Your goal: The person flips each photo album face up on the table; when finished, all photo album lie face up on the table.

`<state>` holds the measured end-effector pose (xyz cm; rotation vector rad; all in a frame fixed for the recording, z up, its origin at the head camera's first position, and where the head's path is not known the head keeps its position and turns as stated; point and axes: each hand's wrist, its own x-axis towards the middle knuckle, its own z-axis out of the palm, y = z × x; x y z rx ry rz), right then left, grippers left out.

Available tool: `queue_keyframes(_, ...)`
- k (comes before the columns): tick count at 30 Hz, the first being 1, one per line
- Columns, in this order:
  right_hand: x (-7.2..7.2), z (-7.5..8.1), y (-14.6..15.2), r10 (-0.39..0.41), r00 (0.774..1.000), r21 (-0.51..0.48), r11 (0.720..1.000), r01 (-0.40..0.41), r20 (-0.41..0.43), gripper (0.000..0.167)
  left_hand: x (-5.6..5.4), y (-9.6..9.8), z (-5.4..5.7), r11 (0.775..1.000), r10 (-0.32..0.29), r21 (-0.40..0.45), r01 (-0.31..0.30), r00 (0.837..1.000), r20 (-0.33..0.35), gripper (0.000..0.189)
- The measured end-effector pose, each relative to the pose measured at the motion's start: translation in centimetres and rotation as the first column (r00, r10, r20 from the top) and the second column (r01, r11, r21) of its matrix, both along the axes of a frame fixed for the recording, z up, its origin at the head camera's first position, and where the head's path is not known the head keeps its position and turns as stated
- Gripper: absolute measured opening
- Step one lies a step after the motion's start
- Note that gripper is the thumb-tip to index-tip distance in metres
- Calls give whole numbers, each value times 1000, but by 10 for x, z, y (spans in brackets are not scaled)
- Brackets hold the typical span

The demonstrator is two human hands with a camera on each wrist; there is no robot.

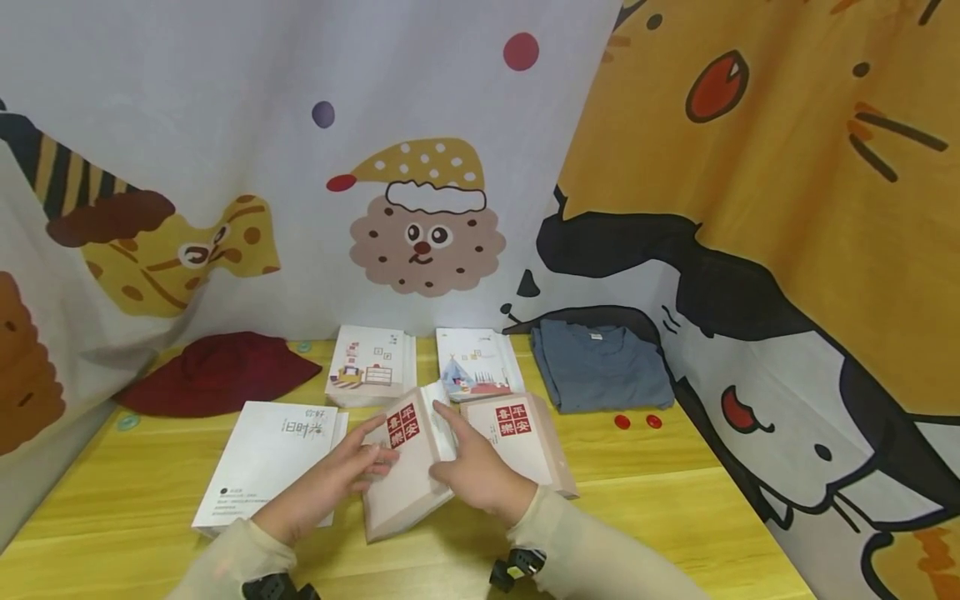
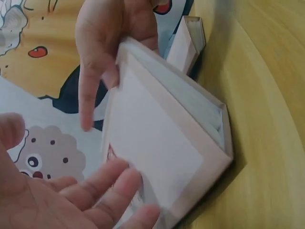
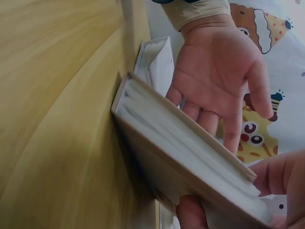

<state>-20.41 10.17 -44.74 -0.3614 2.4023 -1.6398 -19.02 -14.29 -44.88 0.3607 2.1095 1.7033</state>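
Observation:
A thick pale pink photo album (image 1: 408, 483) with red characters on its cover stands tilted over the table in the head view. My right hand (image 1: 480, 467) grips it along its right side, the thumb on one face and fingers round the other in the right wrist view. There, the page edges of the album (image 3: 190, 148) show between its covers. My left hand (image 1: 352, 462) has its fingers spread beside the front cover, fingertips right at it. In the left wrist view the left palm (image 2: 62, 195) is turned up, with the fingers extended.
A similar pink album (image 1: 517, 442) lies just right, a white one (image 1: 270, 458) left. Behind are two illustrated albums (image 1: 372, 362) (image 1: 480, 360), a dark red hat (image 1: 221, 375) and a folded blue-grey garment (image 1: 603, 367). Two red discs (image 1: 637, 422) lie on the yellow wood-patterned table (image 1: 660, 500).

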Motion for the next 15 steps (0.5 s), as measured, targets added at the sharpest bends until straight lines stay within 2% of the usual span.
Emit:
queue_keyframes(4, 0, -2, 5, 39, 998, 117, 993, -31, -59, 76, 1, -2, -4, 997, 60, -41, -61, 998, -25, 70)
queue_keyframes(8, -1, -3, 8, 57, 992, 173, 984, -37, -112, 73, 1, -2, -6, 988, 121, -89, -124, 992, -48, 72)
queue_keyframes(12, 0, -4, 9, 42, 993, 192, 981, -21, -110, 74, 1, -1, -10, 981, 162, -108, -164, 987, -24, 74)
queue_keyframes(15, 1, -5, 7, 29, 998, 162, 987, -19, -58, 75, -1, 0, -12, 975, 179, -133, -178, 984, -5, 76)
